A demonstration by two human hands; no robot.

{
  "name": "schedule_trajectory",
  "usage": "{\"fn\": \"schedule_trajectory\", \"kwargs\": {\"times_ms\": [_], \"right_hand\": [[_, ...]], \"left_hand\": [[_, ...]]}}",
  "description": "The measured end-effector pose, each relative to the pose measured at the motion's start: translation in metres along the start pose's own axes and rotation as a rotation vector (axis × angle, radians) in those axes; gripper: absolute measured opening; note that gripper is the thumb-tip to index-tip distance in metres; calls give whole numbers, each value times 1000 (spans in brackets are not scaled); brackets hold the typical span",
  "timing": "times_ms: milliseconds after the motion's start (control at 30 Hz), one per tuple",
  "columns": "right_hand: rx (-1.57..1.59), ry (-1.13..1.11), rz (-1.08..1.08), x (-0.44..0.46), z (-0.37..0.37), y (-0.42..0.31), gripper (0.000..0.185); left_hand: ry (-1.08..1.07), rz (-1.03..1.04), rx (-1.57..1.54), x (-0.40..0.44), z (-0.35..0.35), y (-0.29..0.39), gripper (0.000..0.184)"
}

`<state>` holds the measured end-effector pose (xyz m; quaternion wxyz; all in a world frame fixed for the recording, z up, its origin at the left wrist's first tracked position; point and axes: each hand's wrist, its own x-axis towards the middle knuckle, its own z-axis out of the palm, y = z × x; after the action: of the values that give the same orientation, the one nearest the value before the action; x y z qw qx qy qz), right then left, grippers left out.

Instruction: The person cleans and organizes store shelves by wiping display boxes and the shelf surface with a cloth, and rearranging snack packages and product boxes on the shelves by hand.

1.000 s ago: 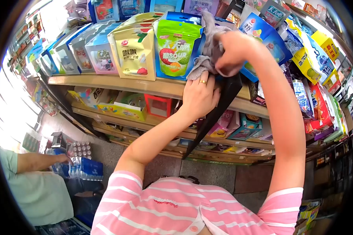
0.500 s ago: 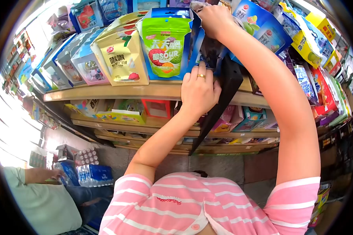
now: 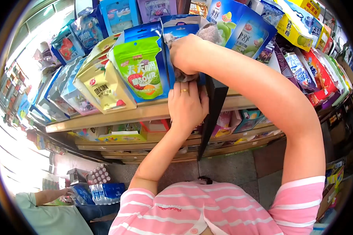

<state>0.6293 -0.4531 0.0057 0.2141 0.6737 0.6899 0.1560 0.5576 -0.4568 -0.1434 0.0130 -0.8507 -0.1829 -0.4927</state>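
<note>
My right hand (image 3: 185, 55) is closed on a greyish cloth (image 3: 208, 34), pressed into a blue display box (image 3: 180, 24) on the top shelf. Just below it my left hand (image 3: 187, 105), with a ring on one finger, reaches up to the box's lower front; its fingertips are partly hidden by the cloth. To the left stands a green candy pouch (image 3: 140, 70) in its blue box, with a yellow pouch (image 3: 106, 91) beside that. The black shelf post (image 3: 213, 105) is right of my left hand.
More candy boxes (image 3: 290, 29) fill the shelf on the right. Lower wooden shelves (image 3: 161, 141) hold boxes. At the lower left a person in a pale green shirt (image 3: 51, 215) reaches toward blue-wrapped bottles (image 3: 106, 194) on the floor.
My right hand has moved left and down with the cloth, into the blue box. The green and yellow pouches now appear tilted, and the view has shifted. My left hand stays at the shelf edge.
</note>
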Motion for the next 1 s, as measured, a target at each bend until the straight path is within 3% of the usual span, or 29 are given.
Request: {"fn": "schedule_trajectory", "kwargs": {"times_ms": [133,333,433,533,600,733,800,867,933,1000], "right_hand": [[68,-68,57,3,-2,9,38],[58,173,270,20,-8,33,32],[-2,153,310,21,-10,38,31],[-156,576,307,21,1,48,20],[-384,859,422,15,0,69,18],[-242,699,398,-13,-31,88,19],[781,382,187,4,-7,88,20],[-62,60,46,-28,-28,23,21],[-171,138,5,0,5,-1,20],[-132,187,78,7,10,0,20]], "left_hand": [[-20,3,35,-1,-1,1,26],[26,11,53,-2,1,0,26],[37,23,66,-3,2,1,27],[62,28,70,-5,1,1,28],[60,20,79,-4,1,2,29],[51,6,94,-4,2,4,30],[42,-5,93,-4,1,5,30],[48,9,95,-5,0,5,29],[-24,-33,76,-3,0,4,26],[44,-7,66,-3,3,3,23]]}}
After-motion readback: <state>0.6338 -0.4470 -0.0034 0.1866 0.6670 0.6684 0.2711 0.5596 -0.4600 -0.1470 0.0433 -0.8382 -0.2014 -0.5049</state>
